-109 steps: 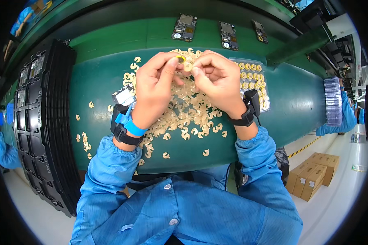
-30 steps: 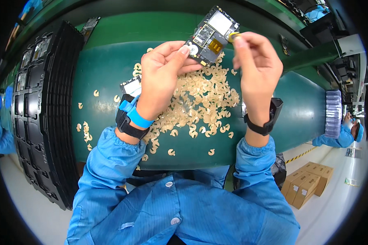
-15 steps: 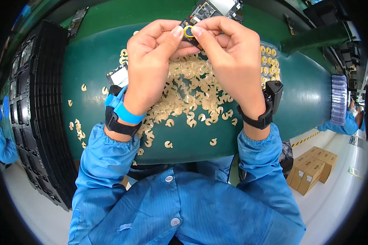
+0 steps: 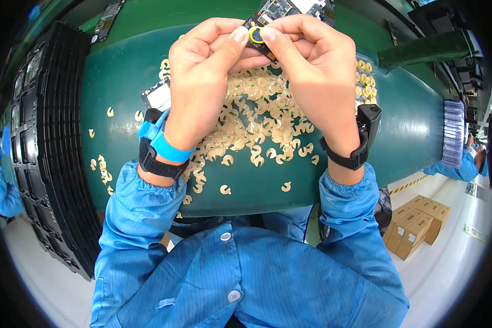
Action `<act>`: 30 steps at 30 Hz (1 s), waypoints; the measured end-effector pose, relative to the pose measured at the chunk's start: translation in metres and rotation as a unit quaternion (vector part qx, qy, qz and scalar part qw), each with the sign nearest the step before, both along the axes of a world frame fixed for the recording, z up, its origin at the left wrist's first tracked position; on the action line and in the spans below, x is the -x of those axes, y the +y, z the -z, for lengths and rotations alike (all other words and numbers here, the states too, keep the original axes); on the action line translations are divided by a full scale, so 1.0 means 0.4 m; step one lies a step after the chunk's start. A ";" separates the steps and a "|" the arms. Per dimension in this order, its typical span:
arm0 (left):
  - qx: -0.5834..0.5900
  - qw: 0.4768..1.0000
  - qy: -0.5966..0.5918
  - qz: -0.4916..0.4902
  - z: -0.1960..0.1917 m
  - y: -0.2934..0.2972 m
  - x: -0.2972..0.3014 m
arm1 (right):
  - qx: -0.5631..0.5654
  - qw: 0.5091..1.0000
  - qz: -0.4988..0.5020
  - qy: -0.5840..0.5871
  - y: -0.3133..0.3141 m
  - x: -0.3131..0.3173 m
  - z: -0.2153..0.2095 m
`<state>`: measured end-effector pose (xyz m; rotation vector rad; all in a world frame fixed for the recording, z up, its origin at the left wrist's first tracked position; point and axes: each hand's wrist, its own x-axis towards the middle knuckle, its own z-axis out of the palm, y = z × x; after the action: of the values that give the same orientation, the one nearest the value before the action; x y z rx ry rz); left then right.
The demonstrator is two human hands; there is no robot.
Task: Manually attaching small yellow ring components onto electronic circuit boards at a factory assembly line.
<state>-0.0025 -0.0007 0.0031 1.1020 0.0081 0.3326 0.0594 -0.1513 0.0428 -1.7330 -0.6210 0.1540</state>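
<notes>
Both my hands hold a dark circuit board [image 4: 272, 13] over the far side of the green mat, its far end tilted up to the right. My left hand [image 4: 199, 74] grips the board's near left edge, thumb on top and fingers curled under. My right hand [image 4: 317, 74] is closed at the opposite edge. Its thumb tip touches a small round part with a yellow rim [image 4: 256, 35] that sits on the board. Below the hands lies a loose heap of small cream-coloured C-shaped pieces [image 4: 257, 109]. The fingers hide part of the board.
A tall stack of black trays [image 4: 49, 147] stands at the left. A second board [image 4: 158, 97] lies by my left wrist. Right of my right hand is a clear sheet with yellow-ringed round parts [image 4: 365, 82]. A stack of clear trays [image 4: 452, 134] and cardboard boxes [image 4: 418, 224] are farther right.
My hands and the board have shifted slightly away from me, the right hand also a little to the right. More of the yellow-rimmed round part shows between the thumbs.
</notes>
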 end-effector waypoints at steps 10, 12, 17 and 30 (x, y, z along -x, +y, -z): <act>0.022 1.000 -0.014 -0.015 0.002 -0.006 -0.002 | 0.010 0.999 0.012 -0.048 0.009 -0.003 0.018; 0.023 1.000 -0.012 -0.016 0.001 -0.008 -0.002 | -0.025 0.997 0.030 -0.060 0.022 -0.001 0.030; 0.029 0.999 -0.011 -0.026 -0.003 -0.011 0.002 | -0.059 0.993 0.055 -0.085 0.028 -0.003 0.043; 0.032 0.998 -0.013 -0.043 -0.013 -0.016 0.006 | -0.052 0.960 0.101 -0.257 0.039 -0.002 0.056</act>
<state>-0.0048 -0.0070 0.0082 1.0352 0.0424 0.4204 0.0604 -0.1355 0.0205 -1.7277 -0.8035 -0.4809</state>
